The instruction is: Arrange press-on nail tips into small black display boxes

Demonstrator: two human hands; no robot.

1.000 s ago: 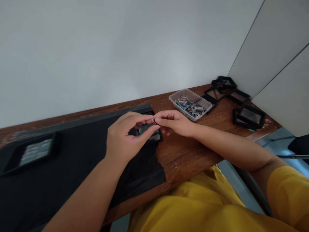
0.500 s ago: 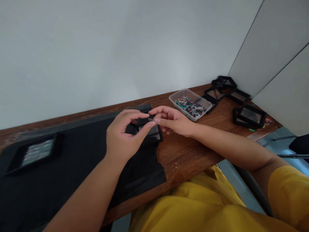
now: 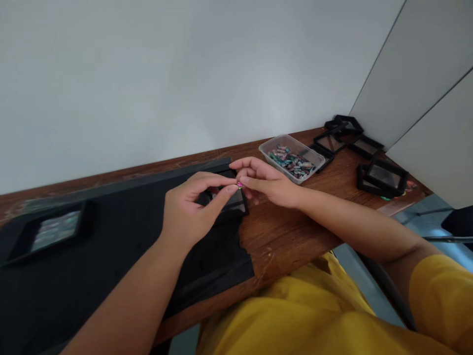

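A tiny shiny piece (image 3: 240,185) glints pink and green where the fingertips of both hands meet; its exact kind is too small to make out. My left hand (image 3: 192,207) pinches it with thumb and index finger from the left. From the right, my right hand (image 3: 268,186) has its thumb at the same piece, its index finger stretched out above. Partly hidden below the hands, a black frame with a clear window (image 3: 236,201) lies at the right end of a black mat (image 3: 125,236).
A clear plastic tub (image 3: 266,148) holding many small iridescent pieces (image 3: 291,161) stands behind my right hand. Several black frames (image 3: 384,175) lie at the table's right end. Another black frame with patterned contents (image 3: 55,230) rests on the mat at left. A wall (image 3: 148,88) borders the table's back.
My left index finger has closed down toward its thumb at the piece. The piece, grey and pointed before, now shows pink and green. My right index fingertip has lifted slightly.
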